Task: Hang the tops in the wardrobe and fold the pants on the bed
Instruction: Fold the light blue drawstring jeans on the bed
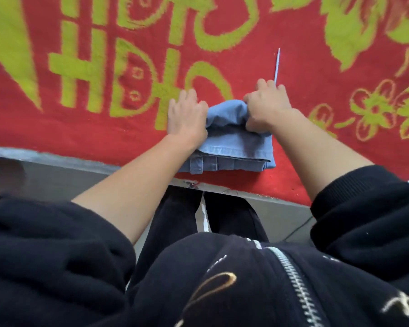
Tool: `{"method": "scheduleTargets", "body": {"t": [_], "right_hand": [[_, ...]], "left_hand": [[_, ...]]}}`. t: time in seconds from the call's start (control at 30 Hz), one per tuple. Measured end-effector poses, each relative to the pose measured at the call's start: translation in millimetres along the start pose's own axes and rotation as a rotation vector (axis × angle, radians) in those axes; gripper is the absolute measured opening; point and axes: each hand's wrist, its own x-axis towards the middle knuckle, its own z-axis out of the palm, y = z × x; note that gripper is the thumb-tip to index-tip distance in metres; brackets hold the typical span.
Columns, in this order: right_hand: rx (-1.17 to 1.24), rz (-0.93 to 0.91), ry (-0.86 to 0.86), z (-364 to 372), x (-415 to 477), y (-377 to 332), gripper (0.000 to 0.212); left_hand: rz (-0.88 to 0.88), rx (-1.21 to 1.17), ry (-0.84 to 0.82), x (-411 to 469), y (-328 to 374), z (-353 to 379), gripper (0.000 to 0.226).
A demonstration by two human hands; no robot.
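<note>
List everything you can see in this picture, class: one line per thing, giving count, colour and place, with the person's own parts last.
jeans: one, light blue, folded, near the blanket's front edge
blanket: one, red with yellow-green pattern, on the bed
thin stick: one, pale blue, on the blanket beyond the right grip
bed edge: one, grey, under the blanket
jacket: one, black, zipped, foreground
left grip: one, bare, holding the jeans
right grip: one, bare, holding the jeans

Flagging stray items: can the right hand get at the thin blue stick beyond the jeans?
Probably yes: the stick lies uncovered on the blanket, its near end beside the right hand. That hand grips the jeans, though, so it must let go first.
</note>
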Motion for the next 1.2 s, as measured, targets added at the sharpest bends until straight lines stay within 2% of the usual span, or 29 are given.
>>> {"method": "scheduleTargets", "body": {"t": [0.1,0.17,0.33,0.43,0.57,0.8,1.0,1.07,1.2], "right_hand": [[0.081,-0.116,0.037,1.6,-11.3,-5.9,0.037],[0.139,-0.129,0.052,1.1,-22.9,-9.4,0.032],[0.106,-0.132,0.245,9.1,-91.3,-21.9,0.04],[0.075,-0.199,0.334,27.2,-147.7,-27.7,0.04],[0.099,-0.362,0.473,39.2,-213.0,-52.6,0.048],[-0.097,-0.705,0.597,10.0,-316.5,-145.7,0.042],[-0.284,-0.926,0.747,-3.1,-416.1,-240.7,0.039],[-0.338,-0.968,0.794,-2.1,-452.4,-272.6,0.043],[-0.393,-1.028,0.869,4.5,-531.9,-351.8,0.059]], "left_hand": [[-0.025,-0.102,-0.012,-19.2,-4.1,8.6,0.023],[-0.053,-0.087,-0.051,-32.3,-2.8,5.7,0.025],[-0.141,-0.069,-0.025,-105.0,14.0,-12.2,0.036],[-0.172,-0.047,-0.008,-172.9,32.3,-17.3,0.046],[-0.361,-0.063,0.036,-269.2,43.2,-20.6,0.05],[-0.719,-0.18,0.13,-429.3,20.6,-20.7,0.061],[-0.941,-0.178,0.297,-565.5,-3.8,-10.4,0.09],[-1.003,-0.166,0.343,-610.2,-15.8,-2.5,0.087],[-1.082,-0.111,0.436,-718.2,-49.6,15.7,0.047]]}}
